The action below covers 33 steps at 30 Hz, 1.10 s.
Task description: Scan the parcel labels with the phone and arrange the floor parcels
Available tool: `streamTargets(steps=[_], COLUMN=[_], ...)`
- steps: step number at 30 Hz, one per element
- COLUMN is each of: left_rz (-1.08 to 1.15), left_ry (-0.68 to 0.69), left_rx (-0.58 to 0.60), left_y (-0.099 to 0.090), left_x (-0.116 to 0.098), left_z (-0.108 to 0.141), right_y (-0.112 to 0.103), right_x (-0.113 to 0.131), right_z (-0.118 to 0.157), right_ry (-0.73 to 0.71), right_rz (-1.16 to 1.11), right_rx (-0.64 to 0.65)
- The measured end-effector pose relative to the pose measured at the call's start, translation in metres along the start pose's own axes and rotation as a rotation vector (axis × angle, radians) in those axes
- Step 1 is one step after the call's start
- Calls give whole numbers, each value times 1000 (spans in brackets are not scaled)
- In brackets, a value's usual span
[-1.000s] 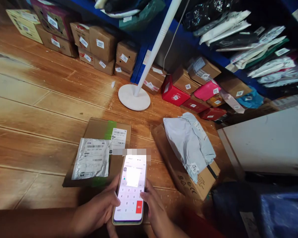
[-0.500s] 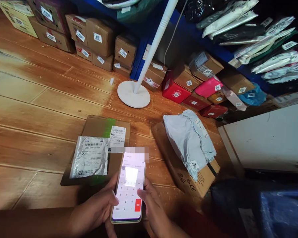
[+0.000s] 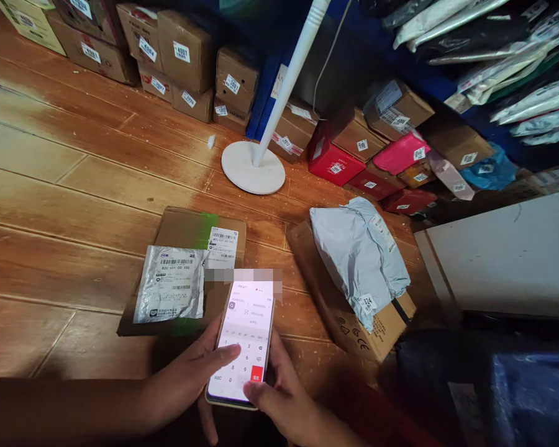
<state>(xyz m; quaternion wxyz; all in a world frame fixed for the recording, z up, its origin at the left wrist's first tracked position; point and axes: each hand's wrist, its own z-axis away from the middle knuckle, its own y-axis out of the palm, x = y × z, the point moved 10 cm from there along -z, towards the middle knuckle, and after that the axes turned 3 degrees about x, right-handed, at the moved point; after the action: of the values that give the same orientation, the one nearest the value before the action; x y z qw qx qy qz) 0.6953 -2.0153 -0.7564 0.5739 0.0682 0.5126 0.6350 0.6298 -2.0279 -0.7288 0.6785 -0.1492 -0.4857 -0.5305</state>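
A lit smartphone (image 3: 235,366) showing a number keypad is held between both my hands at the bottom centre. My left hand (image 3: 198,366) grips its left side, the thumb stretched over the upper keys. On the right edge, my right hand (image 3: 282,391) is closed round the phone, its thumb over the bottom of the screen. Just beyond lies a flat cardboard box (image 3: 179,226) with green tape and a white label (image 3: 222,247). A silvery labelled mailer bag (image 3: 170,285) rests on top of it. The phone hides part of the box.
Right of the phone, a grey plastic parcel (image 3: 354,254) lies on a cardboard carton (image 3: 377,338). A white pole stand (image 3: 254,171) rises behind. Labelled boxes (image 3: 186,53) line the back, and bagged parcels (image 3: 475,37) fill a shelf at upper right. A white panel (image 3: 503,248) stands at right.
My left thumb has moved from the phone's left edge inward over the keypad. My right thumb has slid down toward the screen's bottom. The view has shifted slightly.
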Motion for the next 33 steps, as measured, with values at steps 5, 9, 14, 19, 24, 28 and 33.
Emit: streamTargets(steps=[5,9,14,19,24,28,33], left_rz=[21,138,150,116,-94,-497,-835], left_ry=[9,25,17,20,19,204,453], left_rx=[-18,104,142,119,118,149,28], left_y=[0,9,16,20,16,7,-31], left_x=[-2,-3,-5,-8,-11,-31,-33], left_z=[-1,2,3,2,7,23,45], right_y=[-6,-8,-13,-13,-13,-16,10], right_x=[-3,-8,-15,-15,-27,-23,-26], right_z=[1,-2,-6,-6,-2,1,-8], right_ry=[-5,-17,-1,-46,85,106,179], right_rz=[-90,-197,-224,-126,-417,-521,-445], right_rx=[-64,-99,-176,-147,-225,-327,-121])
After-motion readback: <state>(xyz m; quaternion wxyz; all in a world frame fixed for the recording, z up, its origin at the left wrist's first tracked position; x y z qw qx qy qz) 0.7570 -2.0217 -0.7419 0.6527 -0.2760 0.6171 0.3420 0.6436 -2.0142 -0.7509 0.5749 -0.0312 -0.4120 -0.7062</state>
